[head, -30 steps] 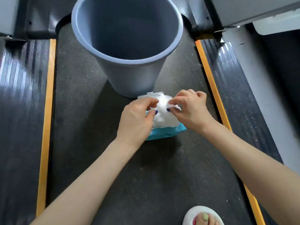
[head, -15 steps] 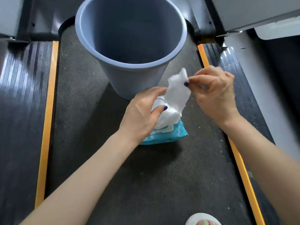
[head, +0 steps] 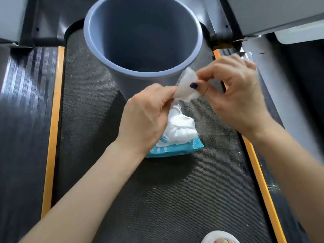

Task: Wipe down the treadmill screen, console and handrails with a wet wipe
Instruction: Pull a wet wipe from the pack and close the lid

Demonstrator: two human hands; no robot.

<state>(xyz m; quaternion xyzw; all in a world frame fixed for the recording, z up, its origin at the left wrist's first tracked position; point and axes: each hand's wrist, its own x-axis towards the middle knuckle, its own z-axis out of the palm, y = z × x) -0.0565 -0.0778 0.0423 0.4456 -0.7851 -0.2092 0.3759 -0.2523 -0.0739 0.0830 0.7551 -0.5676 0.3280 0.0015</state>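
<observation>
Just in front of the grey bin (head: 142,41), a wet wipe (head: 186,88) is pinched between the curled left hand (head: 145,118) and the right hand (head: 235,97), its long axis slanting up toward the bin's rim. Below it, the wipe pack (head: 177,137) lies on the treadmill belt (head: 166,199).

Bucket (head: 143,71) grey-blue. Wet wipe (head: 185,88) white. Wipes pack (head: 175,148) teal with white dots, white flip lid. Treadmill belt (head: 157,199) dark, fine woven texture. Orange edge stripes (head: 52,128). Thumbnail polish navy.
</observation>
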